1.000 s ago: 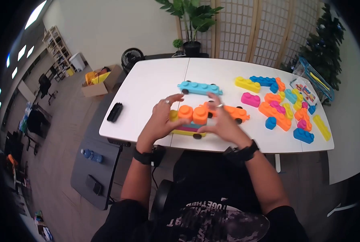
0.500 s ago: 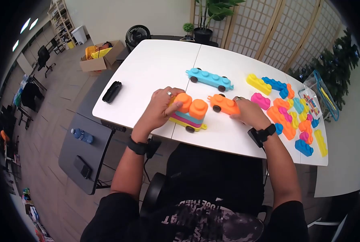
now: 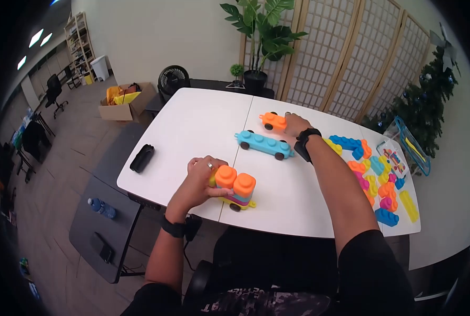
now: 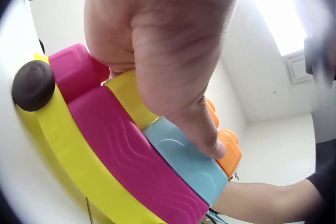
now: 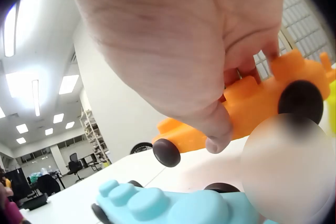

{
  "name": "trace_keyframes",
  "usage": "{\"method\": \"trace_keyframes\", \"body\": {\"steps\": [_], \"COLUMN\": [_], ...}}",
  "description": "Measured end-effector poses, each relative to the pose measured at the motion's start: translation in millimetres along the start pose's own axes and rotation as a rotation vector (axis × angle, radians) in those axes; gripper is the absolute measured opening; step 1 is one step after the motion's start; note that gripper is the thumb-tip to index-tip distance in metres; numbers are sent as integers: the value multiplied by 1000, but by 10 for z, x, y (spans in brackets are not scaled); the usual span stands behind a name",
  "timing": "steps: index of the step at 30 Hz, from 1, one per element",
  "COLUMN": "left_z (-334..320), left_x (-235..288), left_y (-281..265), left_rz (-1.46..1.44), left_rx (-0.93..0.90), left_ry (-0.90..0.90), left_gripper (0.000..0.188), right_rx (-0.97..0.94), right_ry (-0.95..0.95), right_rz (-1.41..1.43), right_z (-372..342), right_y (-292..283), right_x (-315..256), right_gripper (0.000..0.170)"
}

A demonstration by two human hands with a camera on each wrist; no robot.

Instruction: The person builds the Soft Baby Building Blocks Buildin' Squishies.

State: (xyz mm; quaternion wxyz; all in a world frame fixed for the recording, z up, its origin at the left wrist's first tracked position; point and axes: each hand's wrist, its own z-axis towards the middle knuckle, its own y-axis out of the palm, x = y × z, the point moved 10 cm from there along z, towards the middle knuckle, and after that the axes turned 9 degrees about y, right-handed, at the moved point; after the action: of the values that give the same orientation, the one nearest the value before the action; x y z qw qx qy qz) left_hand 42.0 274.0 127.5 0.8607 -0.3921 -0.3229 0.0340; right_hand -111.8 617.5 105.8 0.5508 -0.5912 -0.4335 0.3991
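Surface [image 3: 303, 197]: white, bearing all pieces listed.

Stack [image 3: 240, 195]: yellow wheeled base carrying pink, yellow and light blue blocks, with two orange blocks [image 3: 244, 185] on top. Upright by the near edge of the surface. Held in the left hand [image 3: 197, 181], probably so that the tall load stays steady while the other arm works apart from it.

Orange car [image 3: 273, 121]: wheeled, studs upward, beyond the blue car [image 3: 264, 144]. Held in the right hand [image 3: 297, 125] by its right end; a grip on the sides seems to suit a low, narrow body and leaves the left coupling free. Whether its wheels bear on the surface cannot be told.

Blue car: unheld, wheels down, between stack and orange car, roughly in line with the latter.

Loose blocks [image 3: 387, 217]: mixed colours, at the right end, perhaps set there as a reserve.

Left hand, pose: arm bent, thumb along the near side against light blue and orange blocks, fingers over the far side; pinching the stack.

Right hand, pose: arm extended far forward, palm down, thumb on the near side, fingers opposite; pinching the orange car.
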Motion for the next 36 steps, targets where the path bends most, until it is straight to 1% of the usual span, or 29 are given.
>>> {"method": "trace_keyframes", "body": {"steps": [1, 4, 7, 8, 11, 14, 15, 17, 20, 22, 23, 24, 25, 27, 28, 30, 31, 33, 35, 36], "left_z": [-2, -1, 16, 2, 31, 9, 4, -13, 3, 3, 29, 33, 62, 67, 58, 101, 125, 189, 241, 258], "left_x": [20, -35, -79, -87, -104, -129, -146, -185, -207, -211, -208, -225, -212, -205, -239, -349, -408, -500, -499, -484], "left_y": [-9, 8, -18, 1, -48, -48, -48, -44, -45, -32, -42, -31, -52, -66, -68, -73, -63, -15, -10, 9], "left_rz": [-26, 35, -9, -20, -12, 17, 17, 9, -3, -35, -43, -6, 6, 23, 16, 6, -22, -83, -66, -62], "left_rx": [6, -6, -6, -7, -2, 8, 11, 8, -6, -21, -23, -26, -34, -49, -51, -42, -38, -44, -30, -25], "left_ry": [0, 14, 24, 16, 18, 16, 13, 0, -19, -16, -7, -7, -4, -19, -38, -62, -64, -62, -65, -68], "left_gripper": [69, 70, 71, 71, 72, 71, 70, 70, 70, 73, 75, 76, 77, 78, 79, 81, 81, 82, 82, 82], "right_rx": [-22, -58, 65, 44, -106, 34, 128, 304, 84, 17, -6, -2, 24, 57, 138, 182, 134, 75, 56, 84], "right_ry": [5, 3, -32, -38, -14, -51, -106, -213, -363, -298, -268, -305, -299, -297, -321, -278, -245, -246, -247, -253], "right_rz": [-16, -73, -63, -48, -17, -167, -169, -168, 196, 139, 111, 77, 66, 38, 98, 82, 64, -9, 15, 33], "right_z": [42, 130, 272, 296, 221, 179, 154, -142, -633, -822, -836, -747, -789, -1040, -1234, -1685, -1890, -2285, -2576, -2669], "right_y": [54, 154, 130, 164, 253, 202, 144, -116, -1, 290, 388, 463, 402, 270, 120, -90, -108, -70, 10, 64], "right_x": [-32, -102, -67, -66, -80, -153, -227, -475, -871, -892, -869, -867, -828, -779, -727, -547, -448, -325, -254, -220], "right_gripper": [40, 37, 47, 46, 44, 36, 38, 42, 53, 60, 64, 65, 65, 64, 63, 62, 62, 60, 60, 59]}}
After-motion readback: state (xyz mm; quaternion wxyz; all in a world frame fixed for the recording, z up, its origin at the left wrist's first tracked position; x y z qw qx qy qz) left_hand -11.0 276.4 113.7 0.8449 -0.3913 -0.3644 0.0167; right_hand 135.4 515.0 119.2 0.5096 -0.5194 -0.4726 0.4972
